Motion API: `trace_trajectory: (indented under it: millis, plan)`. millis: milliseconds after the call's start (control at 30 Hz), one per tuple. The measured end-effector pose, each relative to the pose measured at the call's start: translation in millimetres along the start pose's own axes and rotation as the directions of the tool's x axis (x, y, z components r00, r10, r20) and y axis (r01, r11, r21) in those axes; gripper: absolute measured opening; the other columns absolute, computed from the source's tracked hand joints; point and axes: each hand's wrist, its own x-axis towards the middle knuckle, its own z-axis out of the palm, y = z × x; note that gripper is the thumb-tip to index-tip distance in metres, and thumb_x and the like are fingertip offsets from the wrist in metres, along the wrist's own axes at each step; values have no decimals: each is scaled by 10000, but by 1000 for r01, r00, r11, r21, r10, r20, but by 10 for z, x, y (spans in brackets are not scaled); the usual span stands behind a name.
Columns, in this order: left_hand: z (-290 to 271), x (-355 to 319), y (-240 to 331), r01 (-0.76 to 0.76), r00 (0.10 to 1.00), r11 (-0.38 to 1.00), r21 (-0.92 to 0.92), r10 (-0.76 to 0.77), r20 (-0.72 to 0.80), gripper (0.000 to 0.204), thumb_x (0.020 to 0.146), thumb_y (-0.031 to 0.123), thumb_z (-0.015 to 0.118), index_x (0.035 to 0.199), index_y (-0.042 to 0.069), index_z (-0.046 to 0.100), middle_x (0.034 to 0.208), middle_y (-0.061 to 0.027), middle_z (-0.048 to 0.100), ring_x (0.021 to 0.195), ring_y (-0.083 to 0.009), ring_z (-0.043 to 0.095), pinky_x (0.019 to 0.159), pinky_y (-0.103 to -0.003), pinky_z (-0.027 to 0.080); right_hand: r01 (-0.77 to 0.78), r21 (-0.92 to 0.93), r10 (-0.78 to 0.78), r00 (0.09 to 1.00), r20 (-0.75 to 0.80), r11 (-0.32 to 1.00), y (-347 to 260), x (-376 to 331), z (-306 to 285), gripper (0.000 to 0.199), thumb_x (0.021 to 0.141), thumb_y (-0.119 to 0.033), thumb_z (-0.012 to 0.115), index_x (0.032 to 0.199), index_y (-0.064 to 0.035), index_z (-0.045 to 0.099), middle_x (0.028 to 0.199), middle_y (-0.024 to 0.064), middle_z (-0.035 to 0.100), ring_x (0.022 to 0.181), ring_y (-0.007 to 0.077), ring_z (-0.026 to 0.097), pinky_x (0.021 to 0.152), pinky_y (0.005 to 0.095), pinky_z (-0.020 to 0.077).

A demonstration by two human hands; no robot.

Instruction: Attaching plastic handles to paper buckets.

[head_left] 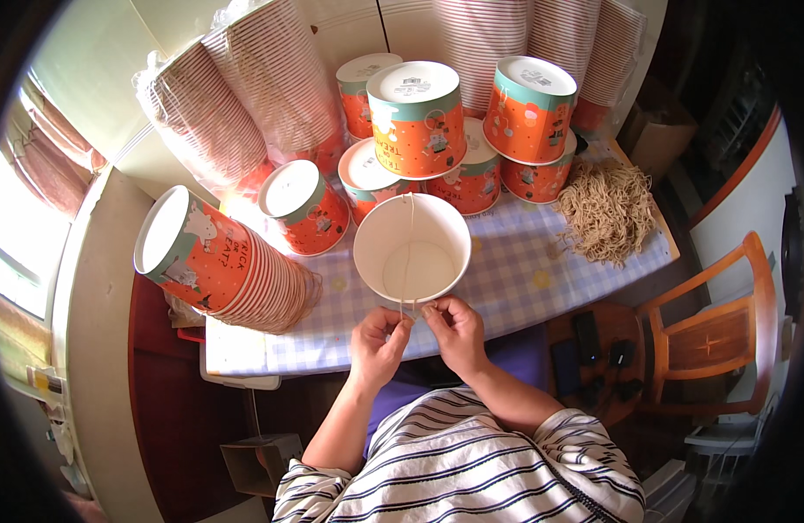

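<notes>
Right in front of me a white-lined paper bucket (376,240) stands on the table with its mouth facing up. A thin beige cord (407,261) runs from its far rim across the opening to the near rim. Just on my side of that rim, my left hand (380,347) pinches the cord between thumb and fingers. Close beside it, my right hand (457,333) is also closed in a pinch on the cord. The exact fingertip grip is partly hidden.
A pile of loose beige cords (607,212) lies at the table's right end. Upturned orange buckets (419,131) stand behind, some on top of others. A leaning bucket stack (219,261) is at left, with bagged stacks (271,78) at the back. A wooden chair (712,322) stands at right.
</notes>
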Motion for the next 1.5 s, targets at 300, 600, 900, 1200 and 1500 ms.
trace_trajectory:
  millis: [300,600,900,1200,1500]
  plan:
    - [25,-43,-20,-177,970,981,73,187,-153,55,875,35,611,882,-16,631,777,-45,588,671,-99,545,621,-222,444,-189,295,164,981,106,937,130,-2,-16,137,897,-136,627,951,-11,640,785,5,629,664,25,491,598,185,394]
    - [94,-95,16,-362,890,882,300,423,-169,55,802,-36,639,833,-7,603,777,-77,584,634,-130,551,589,-242,449,-390,424,234,897,375,817,32,-110,-48,194,917,-189,611,1030,-36,650,843,-23,632,677,23,457,598,186,366]
    - [132,-176,58,-411,856,820,398,498,-141,98,752,-82,635,781,-6,580,778,-93,572,638,-143,551,585,-239,443,-407,529,246,904,349,745,-127,-145,51,125,901,-144,631,966,-45,673,813,-29,638,640,19,453,560,179,343]
    - [135,-188,91,-450,840,797,402,531,-112,101,745,-84,648,759,-8,583,756,-105,572,623,-155,564,569,-244,444,-408,523,265,907,329,748,-78,-164,30,132,915,-156,618,939,-26,621,824,9,639,705,43,536,633,183,416]
    - [104,-208,139,-467,846,817,337,524,-96,101,732,-86,622,737,-8,557,747,-95,550,643,-155,518,569,-262,400,-530,654,355,848,394,539,-82,-55,52,140,935,-193,585,929,-54,596,780,-1,578,587,52,434,555,195,352]
